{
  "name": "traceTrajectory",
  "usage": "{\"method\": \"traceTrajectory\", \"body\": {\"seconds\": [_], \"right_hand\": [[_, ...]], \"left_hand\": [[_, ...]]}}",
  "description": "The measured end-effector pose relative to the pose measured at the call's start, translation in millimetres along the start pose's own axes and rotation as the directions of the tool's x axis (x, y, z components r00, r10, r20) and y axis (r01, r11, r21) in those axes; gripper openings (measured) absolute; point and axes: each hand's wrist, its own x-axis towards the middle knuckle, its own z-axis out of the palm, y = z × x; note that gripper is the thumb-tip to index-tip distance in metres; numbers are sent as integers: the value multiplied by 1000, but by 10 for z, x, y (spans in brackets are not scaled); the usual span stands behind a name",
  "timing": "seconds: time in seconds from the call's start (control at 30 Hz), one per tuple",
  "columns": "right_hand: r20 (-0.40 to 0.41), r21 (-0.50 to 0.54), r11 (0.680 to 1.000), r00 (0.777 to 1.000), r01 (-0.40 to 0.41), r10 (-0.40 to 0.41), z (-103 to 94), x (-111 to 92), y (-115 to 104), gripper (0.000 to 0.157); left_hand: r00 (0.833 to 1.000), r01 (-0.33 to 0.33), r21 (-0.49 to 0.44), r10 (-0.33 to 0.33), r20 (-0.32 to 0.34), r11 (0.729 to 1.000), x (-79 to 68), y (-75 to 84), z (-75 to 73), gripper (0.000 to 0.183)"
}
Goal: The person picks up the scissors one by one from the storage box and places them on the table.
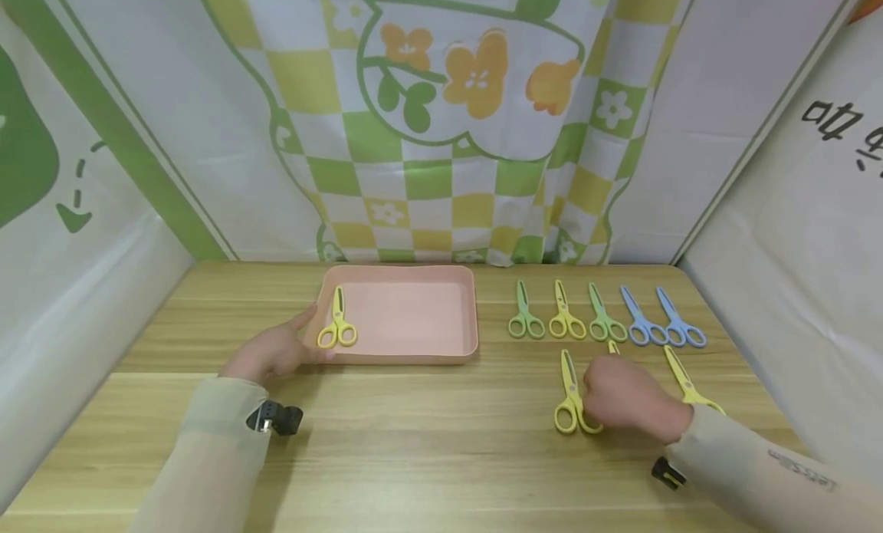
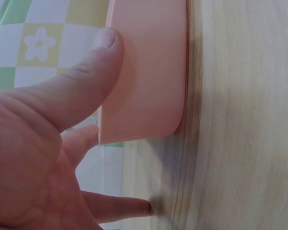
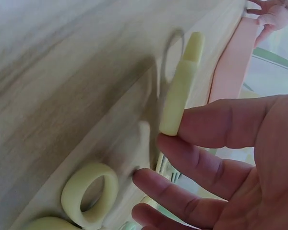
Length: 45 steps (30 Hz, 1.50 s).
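Observation:
My left hand (image 1: 276,351) rests at the near left corner of a pink tray (image 1: 407,359). In the left wrist view its thumb lies on the tray's front wall and the other fingers are spread. A pair of yellow scissors (image 1: 339,317) lies in the tray's left part. My right hand (image 1: 629,391) pinches the handle of another pair of yellow scissors (image 3: 178,91) between thumb and index finger, its handle tilted off the table. Beside this hand lie yellow scissors on the left (image 1: 569,383) and on the right (image 1: 681,373), the latter partly covered by the arm.
Along the table's back right a row holds green scissors (image 1: 525,312), yellow scissors (image 1: 562,307), more green scissors (image 1: 600,310) and two blue pairs (image 1: 639,316). A patterned curtain (image 1: 428,180) hangs behind the wooden table (image 1: 428,441).

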Motion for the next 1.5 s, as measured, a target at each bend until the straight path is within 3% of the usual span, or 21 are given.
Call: {"method": "traceTrajectory", "body": {"seconds": [0.1,0.3,0.5,0.7,0.83,0.9,0.97,1.0,1.1,1.2,1.37,1.5], "right_hand": [[-12,-25,1000,1000,-1,1,8,26,20,20],[-37,-12,999,999,-32,32,23,72,38,21],[-54,-64,998,999,-4,0,22,85,64,23],[-58,-84,996,998,13,-18,-24,96,70,26],[-146,-118,990,985,73,-90,-101,181,27,29],[-205,-153,978,964,139,-169,-143,265,-37,23],[-243,-173,959,933,226,-264,-191,364,-161,16],[-243,-187,943,917,275,-316,-209,419,-244,24],[-194,-209,895,880,395,-433,-210,579,-572,70],[-89,-211,854,861,475,-501,-146,751,-976,91],[56,-179,823,841,539,-538,9,1029,-1680,99],[110,-112,829,836,548,-538,104,1234,-2106,96]], "left_hand": [[1000,-8,19,8,-2,1000,3,1,-7,113],[1000,25,-36,-24,10,999,-12,11,-8,112],[1000,29,-79,-29,9,996,-26,19,9,111],[1000,27,-39,-26,12,999,-37,-11,15,108],[1000,23,-68,-23,7,997,-34,-2,1,108],[1000,25,-86,-25,4,996,-33,8,-8,109],[999,32,-94,-32,3,995,-32,11,-17,110],[999,36,-100,-35,3,994,-34,12,-21,110],[999,40,-98,-40,4,994,-34,0,-24,110],[1000,28,-67,-28,2,997,-36,-11,-20,109],[1000,0,-38,0,-11,999,-30,-13,-2,109],[1000,-20,-33,20,-18,999,-44,0,5,110]]}}
